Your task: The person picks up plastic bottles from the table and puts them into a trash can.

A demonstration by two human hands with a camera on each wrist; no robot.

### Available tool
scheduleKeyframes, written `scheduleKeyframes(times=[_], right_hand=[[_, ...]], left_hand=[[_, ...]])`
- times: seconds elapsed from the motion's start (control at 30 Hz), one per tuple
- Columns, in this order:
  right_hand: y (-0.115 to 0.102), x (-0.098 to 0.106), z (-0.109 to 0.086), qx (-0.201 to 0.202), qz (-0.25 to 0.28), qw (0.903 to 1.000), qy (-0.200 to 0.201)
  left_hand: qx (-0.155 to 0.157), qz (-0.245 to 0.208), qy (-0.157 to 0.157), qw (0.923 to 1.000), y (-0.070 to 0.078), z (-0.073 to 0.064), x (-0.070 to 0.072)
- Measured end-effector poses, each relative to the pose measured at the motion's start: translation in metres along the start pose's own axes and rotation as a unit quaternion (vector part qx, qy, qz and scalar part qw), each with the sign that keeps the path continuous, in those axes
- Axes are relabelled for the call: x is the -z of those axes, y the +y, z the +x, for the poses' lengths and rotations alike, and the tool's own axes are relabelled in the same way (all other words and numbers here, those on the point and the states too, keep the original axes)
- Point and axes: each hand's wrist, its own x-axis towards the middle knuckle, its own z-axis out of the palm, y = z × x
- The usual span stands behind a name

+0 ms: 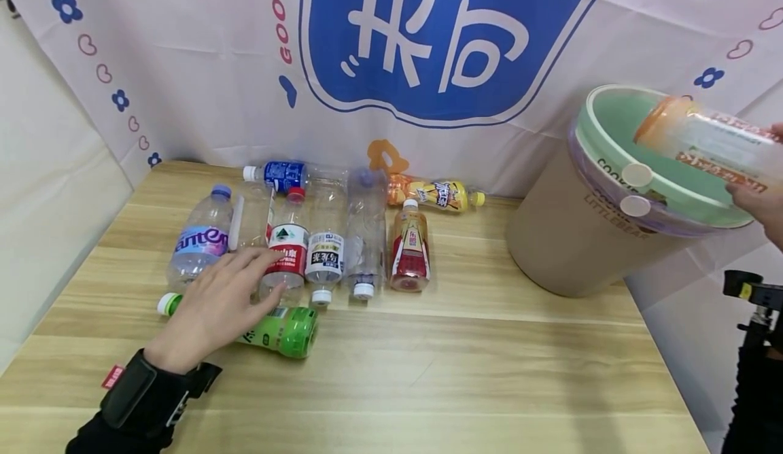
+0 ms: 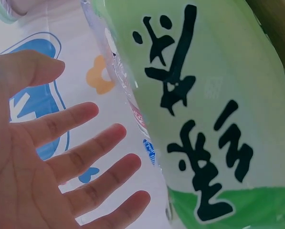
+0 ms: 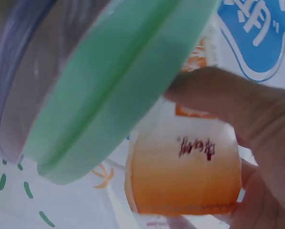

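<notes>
At the far right of the head view, my right hand (image 1: 761, 202) grips a clear plastic bottle with orange print (image 1: 716, 145), tilted over the mouth of a trash can (image 1: 550, 230). The right wrist view shows the thumb (image 3: 214, 93) across that bottle, beside the can's green rim (image 3: 113, 100). My left hand (image 1: 214, 304), fingers spread, hovers over a green-labelled bottle (image 1: 293, 332) lying on the table. In the left wrist view, its fingers (image 2: 92, 162) are apart from the green label (image 2: 218, 95). Right behind it is a red-labelled water bottle (image 1: 287, 247).
Several bottles lie along the table's back, among them a purple-labelled one (image 1: 200, 240), a white-labelled one (image 1: 326, 253) and a dark red-labelled one (image 1: 410, 250). An orange-and-yellow bottle (image 1: 446, 194) lies against the printed cloth (image 1: 214, 100). The can stands at the table's right edge.
</notes>
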Motion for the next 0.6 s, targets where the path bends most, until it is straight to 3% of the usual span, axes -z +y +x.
scheduleKeyframes(times=[0.23, 0.6], right_hand=[[-0.0033, -0.0031, 0.0004, -0.041, -0.058, 0.9974, -0.009], [0.0012, -0.0029, 0.0028, -0.041, -0.049, 0.9966, -0.052]], left_hand=[[-0.002, -0.003, -0.001, 1.0000, -0.0005, -0.0001, -0.0015], [-0.006, -0.002, 0.003, 1.0000, -0.0023, 0.0004, -0.0014]])
